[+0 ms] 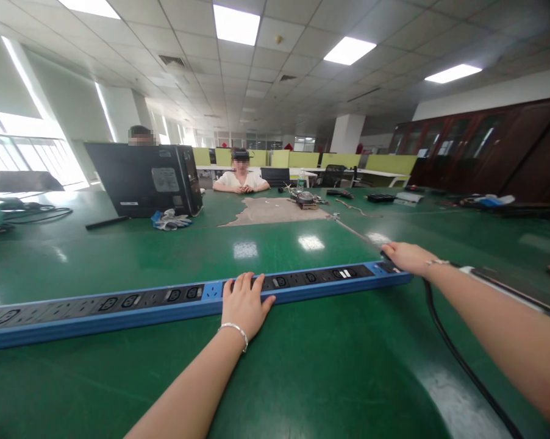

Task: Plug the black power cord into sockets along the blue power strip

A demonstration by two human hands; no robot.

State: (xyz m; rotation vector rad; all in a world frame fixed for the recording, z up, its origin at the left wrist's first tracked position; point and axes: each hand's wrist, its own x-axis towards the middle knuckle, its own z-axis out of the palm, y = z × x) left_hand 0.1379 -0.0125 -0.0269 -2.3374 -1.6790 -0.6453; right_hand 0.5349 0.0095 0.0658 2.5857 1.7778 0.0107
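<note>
Black computer case (142, 177): stands on the green tabletop (302, 366), beyond and to the left of the left fingers. Work gloves (169, 220): lie in front of the case, also beyond and left of the left fingers.

Blue power strip (183, 306): lies on the tabletop, enters at the left edge of view, passes beneath the left fingers and reaches the right fingers near its right end. One blue socket (212, 291) sits just left of the left fingers.

Left hand (244, 308): laid on the strip, fingers slightly spread, thumb apart at the near side. A seated person (241, 182) is well beyond these fingers.

Thin rod (357, 234): extends beyond and leftward from the right fingers; its attachment cannot be determined.

Right hand (407, 259): positioned at the strip's right end, fingers curled and close together; what they pinch, if anything, cannot be determined. Black cable (445, 338): runs from just below the right fingers toward the near right.
</note>
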